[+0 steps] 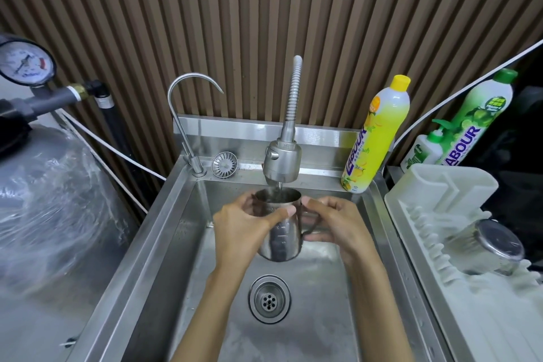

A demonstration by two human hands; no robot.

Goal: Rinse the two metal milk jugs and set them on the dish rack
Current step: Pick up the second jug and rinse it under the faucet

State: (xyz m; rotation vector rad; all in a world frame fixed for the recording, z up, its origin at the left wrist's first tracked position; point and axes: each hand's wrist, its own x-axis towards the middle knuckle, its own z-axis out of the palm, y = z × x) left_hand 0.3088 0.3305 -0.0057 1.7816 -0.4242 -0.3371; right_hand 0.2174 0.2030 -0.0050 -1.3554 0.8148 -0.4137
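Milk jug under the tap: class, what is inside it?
A thin stream from the spray tap falls into the milk jug, gripped by left hand and right hand. The interior looks dark; its wall hides the bottom and water level.

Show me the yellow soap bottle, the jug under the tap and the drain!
yellow soap bottle (379,138), head view, its label.
jug under the tap (279,244), head view, its side wall.
drain (269,299), head view, its middle.

We hold the first jug above the sink, under the spray tap, beyond the drain. Right of the sink, the second jug lies on the dish rack.
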